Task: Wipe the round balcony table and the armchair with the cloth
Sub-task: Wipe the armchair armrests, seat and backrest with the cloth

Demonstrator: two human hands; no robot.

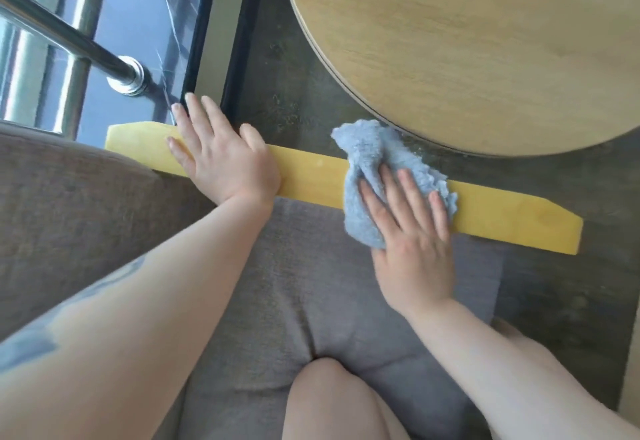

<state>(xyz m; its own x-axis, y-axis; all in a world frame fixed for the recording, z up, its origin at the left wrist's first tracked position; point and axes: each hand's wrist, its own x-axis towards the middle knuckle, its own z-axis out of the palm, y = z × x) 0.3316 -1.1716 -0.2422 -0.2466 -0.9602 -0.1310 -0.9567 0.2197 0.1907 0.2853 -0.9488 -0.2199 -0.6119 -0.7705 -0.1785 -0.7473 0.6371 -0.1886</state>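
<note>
Railing [62,33]: steel bar and glass, upper left of the frame, clear of the work.
Left hand [221,159]: grip open, fingers straight, palm flat on the yellow armrest [311,171] left of centre; best kept pressing there to steady the armchair [304,259].
Cloth [374,162]: blue, bunched, lying across the armrest at centre frame, just below the worktop [485,41] rim.
Right hand [412,232]: grip open, straight fingers pressing the cloth down.
Advice: long strokes along the wood toward its bare right end, with even pressure; spreading the bunched cloth flatter would probably cover the armrest's full width.
</note>
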